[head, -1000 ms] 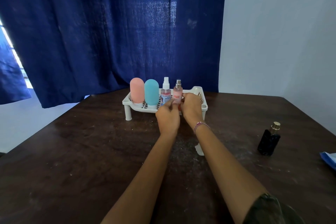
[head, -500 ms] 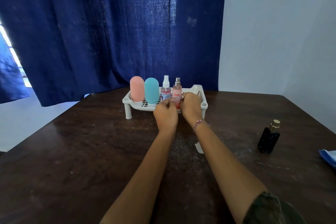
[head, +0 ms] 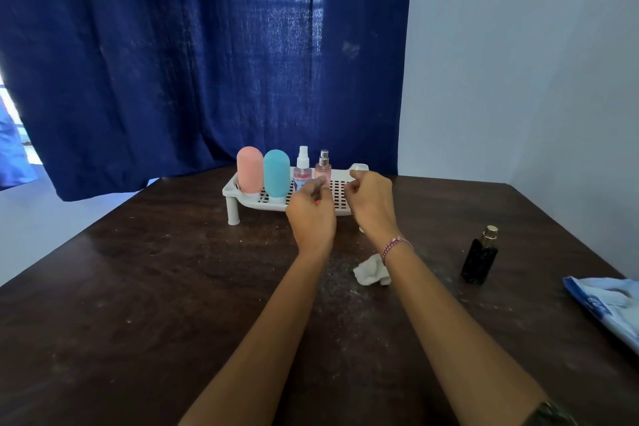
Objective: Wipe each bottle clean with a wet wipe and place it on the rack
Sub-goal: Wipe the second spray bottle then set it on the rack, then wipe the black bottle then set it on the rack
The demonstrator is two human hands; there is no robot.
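Note:
A white slotted rack (head: 231, 191) stands at the far middle of the dark table. On it, left to right, stand a pink bottle (head: 249, 169), a teal bottle (head: 276, 174), a clear spray bottle with a white cap (head: 302, 166) and a small pink spray bottle with a silver cap (head: 323, 164). My left hand (head: 311, 214) and my right hand (head: 371, 204) hover just in front of the rack, fingers loosely curled, holding nothing. A crumpled white wet wipe (head: 371, 271) lies on the table under my right wrist. A black bottle with a gold cap (head: 480, 259) stands at the right.
A blue-and-white wipe packet (head: 608, 304) lies at the table's right edge. A dark blue curtain (head: 207, 62) hangs behind the table, and a pale wall stands at the right. White specks dot the wooden table (head: 138, 287).
Both hands have let go of the small pink spray bottle, which now stands on the rack, and have drawn back and apart. The wet wipe is more visible under my right wrist.

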